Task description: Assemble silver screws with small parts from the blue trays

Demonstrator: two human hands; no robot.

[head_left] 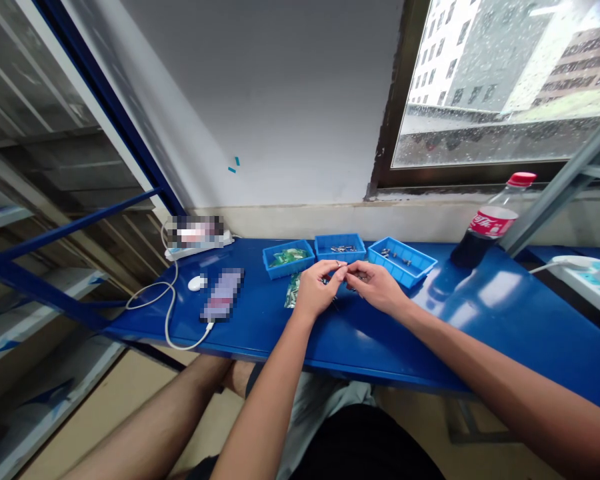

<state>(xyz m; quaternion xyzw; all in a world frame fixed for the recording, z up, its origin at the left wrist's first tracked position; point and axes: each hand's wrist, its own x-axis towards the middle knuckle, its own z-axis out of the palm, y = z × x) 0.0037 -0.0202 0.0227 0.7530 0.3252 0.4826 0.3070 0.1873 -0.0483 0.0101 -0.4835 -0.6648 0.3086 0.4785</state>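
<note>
My left hand (320,287) and my right hand (373,283) meet over the blue table, fingertips pinched together around something too small to make out. Behind them stand three blue trays: the left tray (280,270) holds green packets (290,256), the middle tray (330,239) holds small metal pieces (343,249), and the right tray (423,271) holds a few small metal parts (386,253). A green and silver packet (293,291) lies beside my left hand, partly hidden by it. Some small pieces show beneath my fingers.
The blue table (260,327) also bears a phone (223,295) on a white cable, a small white case (197,283) and a cola bottle (495,220) at right. Power strips lie at back left (200,247) and far right (587,277). A blue frame stands left.
</note>
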